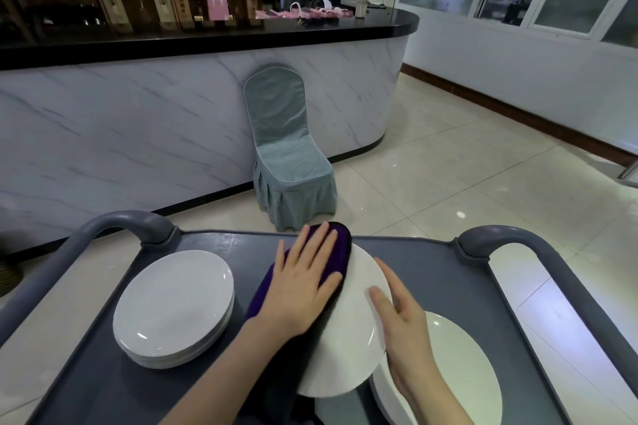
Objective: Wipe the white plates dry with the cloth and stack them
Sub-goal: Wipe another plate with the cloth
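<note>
Nearest the lens: a second pile of plates [462, 373] sits at the tray's lower right, its depth not readable. The grey cart tray [431, 269] is used as the work surface. A stack of white plates [172, 307], several high, is set on its left side. Which pile is already dried cannot be told. One plate [348, 338] is held tilted between the piles. The purple cloth [341, 248] is pressed on its left part by the left hand [303, 286], fingers flat and spread. The right hand [404, 331] is laid along the plate's rim, fingers straight, nothing clamped. Judged mid-task: wiping is underway, and this plate is not yet stacked. The marble counter [138, 121] and covered chair [286, 148] stand well beyond the cart. The cart handles [127, 221] flank the tray. No obstruction is judged.
</note>
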`<action>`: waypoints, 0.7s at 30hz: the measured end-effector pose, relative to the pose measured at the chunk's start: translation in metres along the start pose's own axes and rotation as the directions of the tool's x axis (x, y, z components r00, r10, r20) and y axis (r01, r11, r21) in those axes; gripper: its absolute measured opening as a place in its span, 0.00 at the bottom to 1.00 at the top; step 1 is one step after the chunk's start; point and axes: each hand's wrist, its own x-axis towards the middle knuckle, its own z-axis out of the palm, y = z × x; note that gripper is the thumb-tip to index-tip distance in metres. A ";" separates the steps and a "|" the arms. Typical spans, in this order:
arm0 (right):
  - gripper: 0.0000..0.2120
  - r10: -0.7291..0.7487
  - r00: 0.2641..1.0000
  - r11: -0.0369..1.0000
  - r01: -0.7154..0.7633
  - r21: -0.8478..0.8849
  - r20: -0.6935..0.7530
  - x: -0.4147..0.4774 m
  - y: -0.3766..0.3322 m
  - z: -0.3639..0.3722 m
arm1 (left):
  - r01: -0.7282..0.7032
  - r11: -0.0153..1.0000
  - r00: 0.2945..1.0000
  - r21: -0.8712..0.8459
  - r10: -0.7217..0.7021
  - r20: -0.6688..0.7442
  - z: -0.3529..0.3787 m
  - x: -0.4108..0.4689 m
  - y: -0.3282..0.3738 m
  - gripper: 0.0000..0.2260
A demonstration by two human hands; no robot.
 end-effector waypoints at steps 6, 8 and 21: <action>0.20 -0.135 0.966 0.902 0.213 -0.376 0.222 0.016 -0.020 -0.010 | 0.078 0.933 0.997 -0.350 -0.083 0.000 -0.030 0.008 -0.016 0.11; 0.20 -0.160 0.950 0.855 0.269 -0.443 0.268 0.018 -0.021 -0.005 | 0.029 0.931 1.000 -0.365 -0.028 0.008 -0.034 0.006 -0.010 0.09; 0.18 -0.196 0.980 0.947 0.183 -0.263 -0.026 0.019 -0.025 -0.017 | 0.347 0.510 0.829 -0.787 -0.559 0.003 -0.013 -0.037 -0.011 0.10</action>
